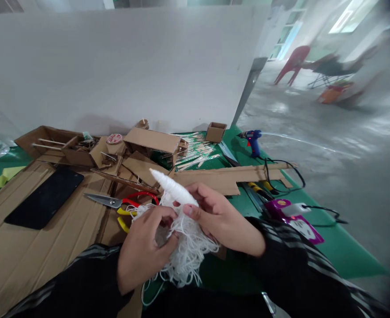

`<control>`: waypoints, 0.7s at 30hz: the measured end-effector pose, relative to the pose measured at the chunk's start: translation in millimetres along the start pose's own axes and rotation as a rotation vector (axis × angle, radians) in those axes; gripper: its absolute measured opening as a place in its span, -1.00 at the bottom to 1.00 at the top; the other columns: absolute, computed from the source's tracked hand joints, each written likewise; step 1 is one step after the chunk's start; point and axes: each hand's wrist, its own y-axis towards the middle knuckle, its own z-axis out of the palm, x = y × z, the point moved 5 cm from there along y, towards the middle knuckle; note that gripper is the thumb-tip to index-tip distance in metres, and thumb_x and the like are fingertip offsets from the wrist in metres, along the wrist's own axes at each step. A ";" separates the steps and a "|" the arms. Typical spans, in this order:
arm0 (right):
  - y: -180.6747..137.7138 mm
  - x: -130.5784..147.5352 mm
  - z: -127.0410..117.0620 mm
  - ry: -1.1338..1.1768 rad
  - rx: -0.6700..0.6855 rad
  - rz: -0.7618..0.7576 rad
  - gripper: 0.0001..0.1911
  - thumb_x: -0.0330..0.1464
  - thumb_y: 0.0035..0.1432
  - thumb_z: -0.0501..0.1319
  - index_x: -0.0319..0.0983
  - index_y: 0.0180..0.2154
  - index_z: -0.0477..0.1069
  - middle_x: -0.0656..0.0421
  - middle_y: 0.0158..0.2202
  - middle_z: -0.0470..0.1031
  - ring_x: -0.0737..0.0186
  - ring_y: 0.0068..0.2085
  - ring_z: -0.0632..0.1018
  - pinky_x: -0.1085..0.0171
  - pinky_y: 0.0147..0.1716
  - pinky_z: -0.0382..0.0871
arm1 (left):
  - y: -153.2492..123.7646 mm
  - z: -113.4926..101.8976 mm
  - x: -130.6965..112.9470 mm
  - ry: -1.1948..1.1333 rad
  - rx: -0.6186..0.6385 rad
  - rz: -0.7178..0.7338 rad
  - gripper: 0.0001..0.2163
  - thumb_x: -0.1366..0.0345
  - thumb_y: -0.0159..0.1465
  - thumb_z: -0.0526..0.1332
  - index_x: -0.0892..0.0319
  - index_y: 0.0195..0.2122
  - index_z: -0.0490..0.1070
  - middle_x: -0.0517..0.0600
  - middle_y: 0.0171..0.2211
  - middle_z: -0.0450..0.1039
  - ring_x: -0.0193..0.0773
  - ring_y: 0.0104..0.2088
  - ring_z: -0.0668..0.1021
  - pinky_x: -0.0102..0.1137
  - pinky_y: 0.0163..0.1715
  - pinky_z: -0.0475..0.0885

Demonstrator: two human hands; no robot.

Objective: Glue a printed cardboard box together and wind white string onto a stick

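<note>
Free room on cardboard sheet (pixel 23 251) front-L & green mat (pixel 343 251) far R; scissors (pixel 115 202) just past left hand (pixel 145 251), boxes (pixel 151 141), long strip (pixel 221 179), glue gun (pixel 253 140) w/ cable (pixel 290 170) crowd mid, white board (pixel 115 66) blocks back.

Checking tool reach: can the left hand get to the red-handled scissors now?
Probably yes: the scissors lie uncovered just beyond the left hand, nothing between; but it is busy in the white string tangle.

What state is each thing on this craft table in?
White cone-shaped string spool, gripped in right hand.
Tangled white string, loose, pinched by left hand.
Red-handled steel scissors, closed, lying flat.
Blue glue gun, standing upright.
Small brown cardboard box, open-topped.
Black flat tablet, screen dark.
</note>
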 end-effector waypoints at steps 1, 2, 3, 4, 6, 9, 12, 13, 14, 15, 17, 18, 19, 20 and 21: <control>0.3 -2.4 0.6 0.106 0.025 0.023 -0.76 -0.22 0.28 0.18 -0.21 -0.10 0.28 0.15 -0.20 0.52 0.53 -0.65 0.31 0.45 -0.73 0.20 | -2.1 -1.5 -0.6 -0.017 -0.014 0.040 -0.74 0.46 0.16 0.21 0.07 -0.15 0.30 -0.07 -0.30 0.46 -0.22 -0.28 0.51 -0.34 -0.25 0.39; 0.5 -4.0 1.1 0.194 0.052 0.033 -0.76 -0.22 0.28 0.18 -0.20 -0.11 0.25 0.14 -0.17 0.52 0.57 -0.69 0.27 0.47 -0.77 0.17 | -4.2 -3.0 -1.5 -0.030 -0.027 0.084 -0.71 0.47 0.16 0.20 0.06 -0.11 0.27 -0.08 -0.30 0.44 -0.23 -0.29 0.50 -0.35 -0.25 0.39; 0.5 -5.0 1.4 0.266 0.074 0.038 -0.77 -0.23 0.28 0.19 -0.19 -0.12 0.24 0.13 -0.15 0.53 0.59 -0.71 0.26 0.49 -0.78 0.17 | -6.2 -4.4 -2.8 -0.036 -0.035 0.128 -0.70 0.48 0.16 0.19 0.06 -0.10 0.26 -0.09 -0.31 0.42 -0.24 -0.30 0.49 -0.36 -0.26 0.39; 0.4 -5.6 1.2 0.320 0.085 0.037 -0.77 -0.24 0.27 0.20 -0.19 -0.13 0.23 0.13 -0.15 0.53 0.60 -0.71 0.26 0.50 -0.78 0.19 | -7.9 -5.7 -4.8 -0.034 -0.038 0.173 -0.72 0.49 0.17 0.18 0.06 -0.12 0.25 -0.09 -0.33 0.39 -0.26 -0.32 0.48 -0.38 -0.27 0.38; -0.2 -6.2 -0.8 0.389 0.063 0.025 -0.78 -0.27 0.26 0.22 -0.19 -0.15 0.23 0.14 -0.16 0.54 0.61 -0.71 0.26 0.50 -0.77 0.24 | -10.0 -6.6 -9.8 -0.009 -0.012 0.244 -0.76 0.49 0.20 0.16 0.05 -0.16 0.27 -0.09 -0.34 0.37 -0.28 -0.35 0.45 -0.39 -0.31 0.35; -1.5 -6.6 -3.3 0.441 0.021 0.005 -0.80 -0.29 0.25 0.23 -0.18 -0.16 0.25 0.19 -0.21 0.54 0.62 -0.72 0.24 0.51 -0.76 0.28 | -9.9 -5.8 -15.3 0.046 0.049 0.249 -0.70 0.51 0.20 0.12 0.05 -0.08 0.30 -0.09 -0.32 0.38 -0.29 -0.36 0.45 -0.40 -0.30 0.35; -3.1 -6.8 -4.6 0.457 0.000 -0.014 -0.81 -0.30 0.25 0.23 -0.17 -0.16 0.26 0.24 -0.28 0.53 0.61 -0.72 0.25 0.51 -0.75 0.28 | -8.2 -6.0 -15.3 0.086 0.048 0.162 -0.67 0.49 0.19 0.14 0.10 -0.02 0.29 -0.09 -0.36 0.39 -0.27 -0.35 0.49 -0.39 -0.29 0.37; -3.6 -6.8 -5.2 0.453 -0.010 -0.017 -0.81 -0.29 0.25 0.24 -0.17 -0.16 0.26 0.25 -0.29 0.53 0.59 -0.71 0.27 0.50 -0.74 0.29 | -7.6 -6.1 -14.7 0.092 0.041 0.137 -0.68 0.48 0.19 0.15 0.12 -0.03 0.30 -0.09 -0.38 0.40 -0.26 -0.36 0.50 -0.38 -0.29 0.38; -4.0 -6.7 -5.9 0.448 -0.021 -0.019 -0.80 -0.29 0.24 0.24 -0.16 -0.16 0.26 0.25 -0.31 0.53 0.56 -0.69 0.31 0.48 -0.73 0.30 | -6.9 -5.9 -14.1 0.098 0.039 0.119 -0.69 0.47 0.19 0.16 0.13 -0.04 0.31 -0.10 -0.39 0.40 -0.26 -0.37 0.50 -0.37 -0.29 0.38; -4.5 -6.4 -6.6 0.441 -0.032 -0.022 -0.79 -0.28 0.24 0.25 -0.16 -0.15 0.26 0.24 -0.32 0.53 0.53 -0.66 0.34 0.47 -0.71 0.32 | -6.2 -5.3 -13.7 0.105 0.047 0.109 -0.71 0.47 0.18 0.16 0.13 -0.06 0.32 -0.09 -0.39 0.41 -0.25 -0.37 0.51 -0.37 -0.30 0.38; -5.1 -5.7 -7.7 0.425 -0.049 -0.027 -0.76 -0.26 0.22 0.26 -0.17 -0.15 0.26 0.22 -0.34 0.52 0.45 -0.58 0.41 0.42 -0.64 0.37 | -4.8 -3.5 -13.8 0.122 0.074 0.116 -0.78 0.48 0.18 0.15 0.13 -0.15 0.37 -0.07 -0.37 0.42 -0.25 -0.37 0.50 -0.37 -0.32 0.38; -5.3 -5.2 -8.3 0.418 -0.056 -0.034 -0.75 -0.25 0.22 0.27 -0.18 -0.15 0.27 0.22 -0.36 0.52 0.42 -0.54 0.43 0.40 -0.58 0.38 | -4.3 -2.8 -14.4 0.134 0.085 0.132 -0.80 0.49 0.18 0.15 0.14 -0.20 0.39 -0.06 -0.36 0.43 -0.25 -0.36 0.50 -0.36 -0.32 0.37; -5.4 -4.7 -9.0 0.409 -0.060 -0.047 -0.75 -0.25 0.22 0.27 -0.19 -0.15 0.28 0.22 -0.37 0.52 0.41 -0.51 0.44 0.38 -0.53 0.38 | -4.2 -2.4 -15.5 0.149 0.089 0.158 -0.82 0.50 0.17 0.14 0.14 -0.24 0.40 -0.05 -0.34 0.43 -0.24 -0.35 0.50 -0.36 -0.32 0.37; -5.6 -4.1 -9.7 0.397 -0.065 -0.063 -0.76 -0.25 0.22 0.27 -0.19 -0.15 0.29 0.22 -0.39 0.52 0.39 -0.48 0.45 0.36 -0.48 0.37 | -4.5 -2.5 -17.0 0.170 0.082 0.194 -0.83 0.51 0.17 0.14 0.14 -0.26 0.41 -0.04 -0.34 0.43 -0.23 -0.32 0.49 -0.35 -0.31 0.37; -5.8 -3.7 -10.6 0.385 -0.070 -0.082 -0.77 -0.25 0.23 0.26 -0.19 -0.15 0.30 0.23 -0.40 0.51 0.38 -0.45 0.46 0.35 -0.44 0.37 | -5.4 -3.2 -18.7 0.198 0.061 0.235 -0.82 0.52 0.15 0.14 0.14 -0.28 0.42 -0.03 -0.33 0.42 -0.21 -0.30 0.48 -0.34 -0.29 0.36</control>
